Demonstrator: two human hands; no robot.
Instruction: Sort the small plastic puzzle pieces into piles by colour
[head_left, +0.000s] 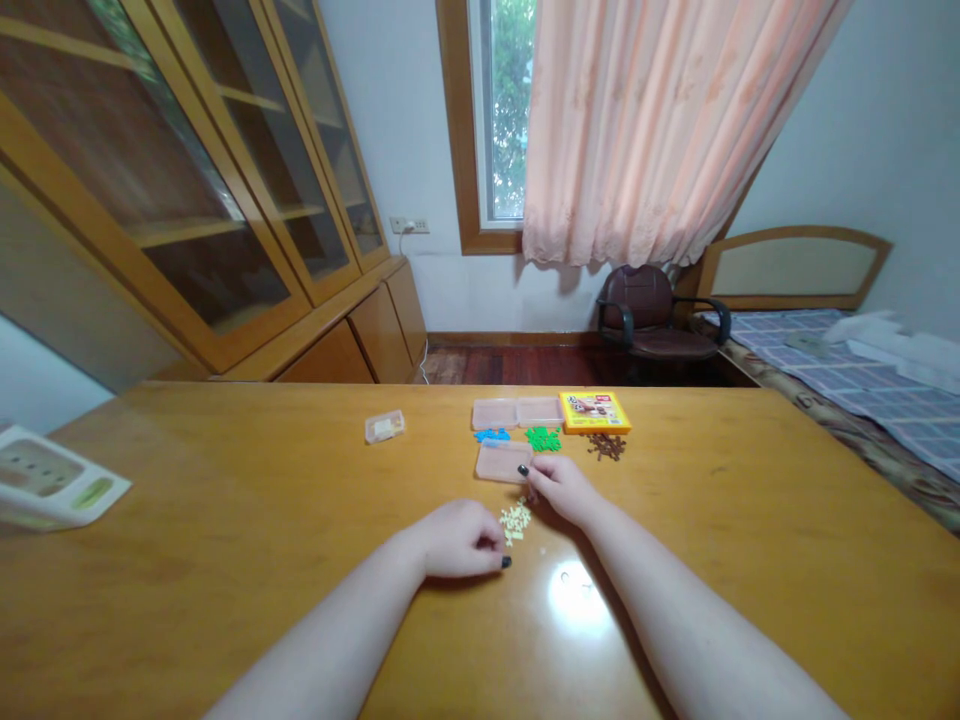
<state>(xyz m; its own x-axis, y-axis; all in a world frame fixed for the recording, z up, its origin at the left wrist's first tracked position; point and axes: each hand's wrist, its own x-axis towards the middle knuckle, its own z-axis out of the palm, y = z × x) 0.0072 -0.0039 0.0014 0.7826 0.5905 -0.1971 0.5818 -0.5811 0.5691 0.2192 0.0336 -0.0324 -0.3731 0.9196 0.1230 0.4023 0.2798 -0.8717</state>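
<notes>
My left hand (466, 538) rests low over the table, its fingers curled, beside a small pile of pale yellow pieces (515, 520). Whatever its fingertips may hold is hidden. My right hand (561, 487) is closed at the right edge of a shallow clear plastic tray (501, 462), its dark-nailed thumb overlapping that edge. I cannot make out whether it grips the tray or a small piece. Just beyond the tray lie a pile of blue pieces (492, 436) and a pile of green pieces (543, 438). Brown pieces (606, 447) are scattered farther right.
Behind the piles sit two more clear trays (495, 413) and a yellow box (595, 412). A small clear container (385, 427) stands left of them. At the table's left edge is a white object (56, 485). An office chair (651, 312) stands beyond the table (225, 480).
</notes>
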